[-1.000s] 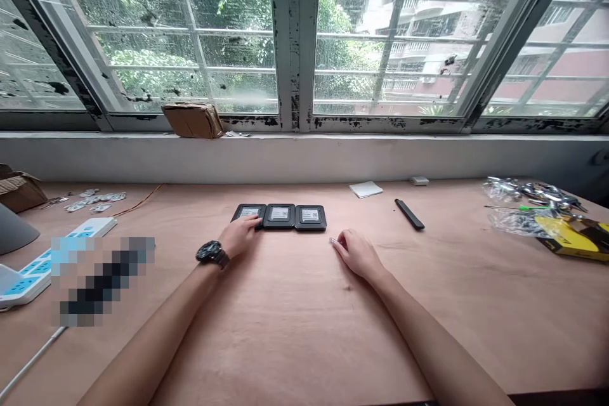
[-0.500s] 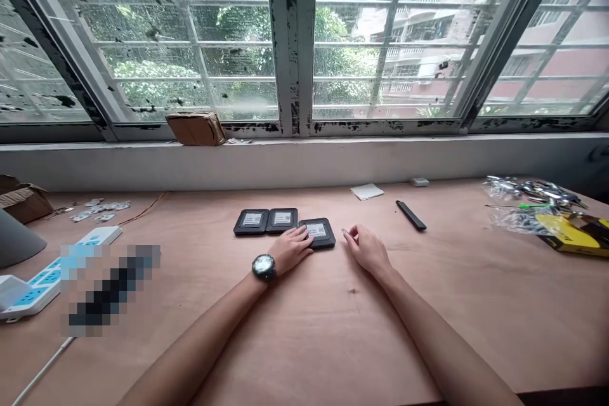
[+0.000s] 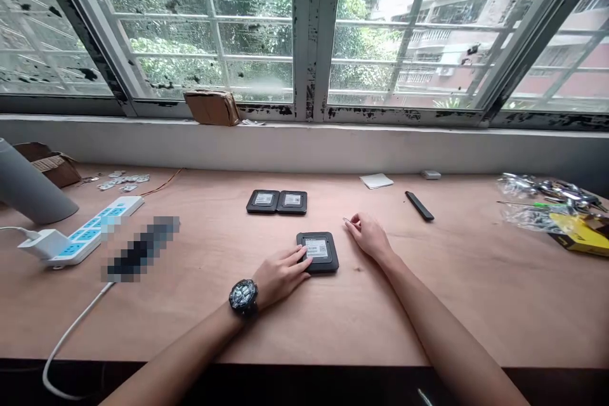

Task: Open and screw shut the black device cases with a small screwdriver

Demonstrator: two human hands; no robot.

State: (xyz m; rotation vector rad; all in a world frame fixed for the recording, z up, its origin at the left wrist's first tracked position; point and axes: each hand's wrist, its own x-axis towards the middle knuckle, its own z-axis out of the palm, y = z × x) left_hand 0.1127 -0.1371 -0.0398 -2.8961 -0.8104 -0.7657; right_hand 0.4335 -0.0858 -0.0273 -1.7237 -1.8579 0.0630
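Observation:
My left hand (image 3: 281, 278), a watch (image 3: 243, 297) on its wrist, lies with fingers stretched out over the left edge of a flat black square case (image 3: 318, 252). The case carries a white printed label and looks like a drive enclosure. Two similar black cases (image 3: 262, 201) lie side by side farther back. Right of the near case, my right hand (image 3: 368, 236) rests on the table, its fingers pinched. A tiny pale tip shows at the fingertips, too small to name.
A black bar-shaped object (image 3: 419, 206), a white pad (image 3: 376, 181) and a small white block (image 3: 431, 174) lie behind my right hand. Plastic-bagged metal parts (image 3: 547, 193) and a yellow box (image 3: 583, 235) are at right. A power strip (image 3: 95, 231) and grey cylinder (image 3: 35, 184) stand left.
My left hand has slid the near case toward me, away from the other two. The right hand stays pinched in about the same place. The view has tilted down and turned slightly left.

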